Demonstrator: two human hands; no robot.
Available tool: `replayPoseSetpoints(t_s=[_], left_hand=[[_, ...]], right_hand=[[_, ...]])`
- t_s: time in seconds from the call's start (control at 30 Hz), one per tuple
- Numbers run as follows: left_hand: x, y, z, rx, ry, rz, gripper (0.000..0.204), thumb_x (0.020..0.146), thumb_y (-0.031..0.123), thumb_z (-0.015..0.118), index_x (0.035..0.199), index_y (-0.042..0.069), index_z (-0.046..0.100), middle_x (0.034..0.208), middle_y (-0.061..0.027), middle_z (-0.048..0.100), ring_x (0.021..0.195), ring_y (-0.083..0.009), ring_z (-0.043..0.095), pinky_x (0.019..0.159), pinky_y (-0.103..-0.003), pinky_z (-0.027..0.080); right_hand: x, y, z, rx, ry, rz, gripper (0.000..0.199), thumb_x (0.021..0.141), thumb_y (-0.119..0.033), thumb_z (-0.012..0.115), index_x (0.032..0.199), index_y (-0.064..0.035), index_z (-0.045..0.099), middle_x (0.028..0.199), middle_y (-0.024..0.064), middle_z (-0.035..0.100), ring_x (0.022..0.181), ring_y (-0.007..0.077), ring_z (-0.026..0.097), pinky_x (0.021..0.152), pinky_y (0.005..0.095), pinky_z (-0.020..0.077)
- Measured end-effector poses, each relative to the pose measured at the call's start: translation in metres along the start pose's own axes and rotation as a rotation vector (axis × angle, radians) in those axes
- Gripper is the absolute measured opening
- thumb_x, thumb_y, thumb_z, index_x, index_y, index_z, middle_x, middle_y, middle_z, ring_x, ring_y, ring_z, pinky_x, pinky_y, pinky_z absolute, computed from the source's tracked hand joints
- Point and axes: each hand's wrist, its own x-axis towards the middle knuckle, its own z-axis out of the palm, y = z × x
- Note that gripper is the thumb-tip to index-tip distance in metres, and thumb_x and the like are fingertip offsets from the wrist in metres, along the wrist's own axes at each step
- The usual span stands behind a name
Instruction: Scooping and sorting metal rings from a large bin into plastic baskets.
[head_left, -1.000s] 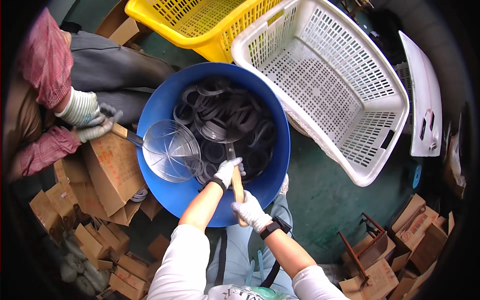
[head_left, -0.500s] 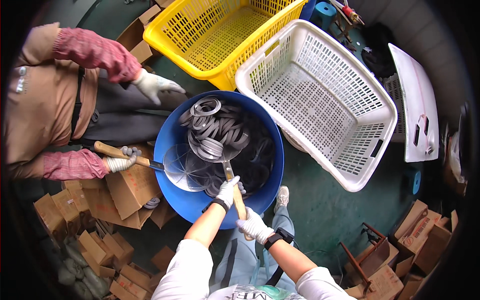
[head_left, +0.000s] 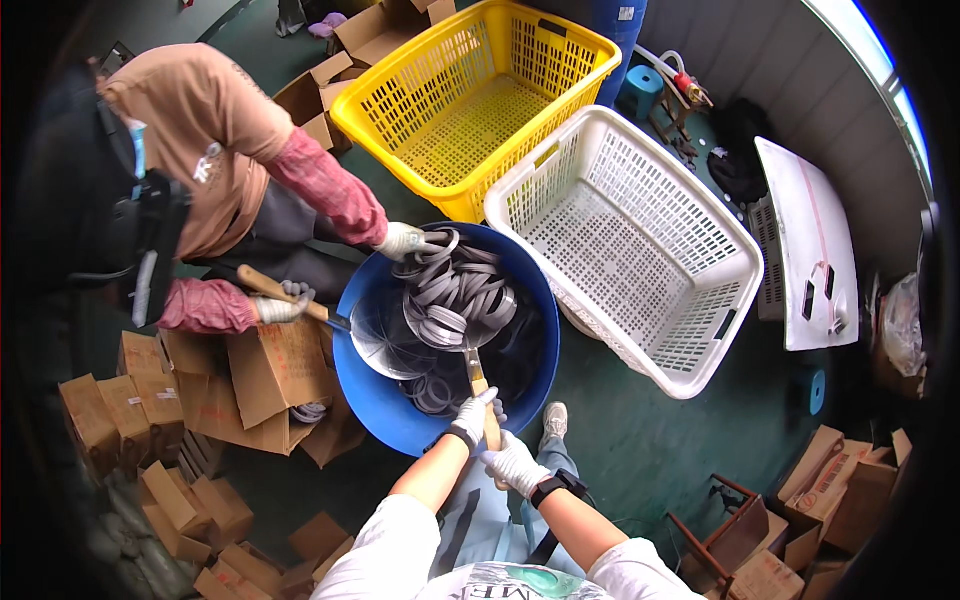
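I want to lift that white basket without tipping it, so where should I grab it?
Grip the white basket by its thick top rim, both hands on opposite long sides, coming from above. The mesh walls flare outward, the rim is bare, and it sits slightly tilted against the blue tub.

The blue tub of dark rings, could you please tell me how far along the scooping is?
Done: nothing shows yet; the white basket and yellow basket hold no rings. In hand: left hand and right hand grip a wooden-handled skimmer loaded with rings above the blue tub. Left: rings lying in the tub.

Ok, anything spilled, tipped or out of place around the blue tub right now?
Nothing spilled. The grey rings sit heaped on the strainer held by both hands, left and right, over the blue tub; both baskets stand upright.
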Motion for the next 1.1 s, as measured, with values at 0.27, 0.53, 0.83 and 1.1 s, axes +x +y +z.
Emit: replayPoseSetpoints(t_s=[0.27, 0.53, 0.83, 1.1], left_hand=[[0.007, -0.012, -0.02, -0.009, -0.039, 0.032, 0.027, 0.08, 0.027, 0.072, 0.09, 0.009, 0.055, 0.068, -0.0045, 0.057, 0.056, -0.0204, 0.057, 0.055, -0.036, 0.052], [-0.024, -0.029, -0.033, -0.007, -0.041, 0.023, 0.025, 0.08, 0.027, 0.072, 0.086, 0.009, 0.055, 0.068, -0.0031, 0.055, 0.057, -0.0173, 0.055, 0.055, -0.033, 0.051], [-0.051, -0.055, -0.018, -0.075, -0.029, 0.034, 0.027, 0.08, 0.025, 0.072, 0.09, 0.007, 0.054, 0.07, -0.0056, 0.055, 0.056, -0.0212, 0.057, 0.052, -0.036, 0.053], [-0.068, -0.096, 0.018, -0.116, -0.023, 0.161, 0.027, 0.08, 0.028, 0.072, 0.087, 0.01, 0.054, 0.068, -0.0033, 0.056, 0.056, -0.0203, 0.057, 0.054, -0.036, 0.052]], right_hand=[[-0.012, -0.001, 0.016, -0.057, 0.016, -0.005, 0.039, 0.073, -0.015, 0.064, 0.106, -0.0001, 0.051, 0.073, 0.0057, 0.056, 0.057, 0.015, 0.055, 0.051, 0.0287, 0.0456], [-0.032, 0.029, 0.028, 0.024, -0.038, -0.045, 0.042, 0.074, -0.01, 0.063, 0.111, -0.0011, 0.046, 0.073, 0.0046, 0.053, 0.054, 0.0135, 0.051, 0.047, 0.0274, 0.0413], [-0.083, 0.017, 0.012, -0.009, -0.057, -0.08, 0.047, 0.075, -0.011, 0.064, 0.116, -0.001, 0.045, 0.073, 0.0055, 0.054, 0.052, 0.0133, 0.052, 0.043, 0.0277, 0.0404], [-0.087, 0.063, -0.045, -0.2, -0.062, -0.109, 0.041, 0.071, -0.016, 0.07, 0.107, -0.0027, 0.053, 0.079, 0.0053, 0.058, 0.07, 0.016, 0.057, 0.063, 0.0297, 0.0474]])
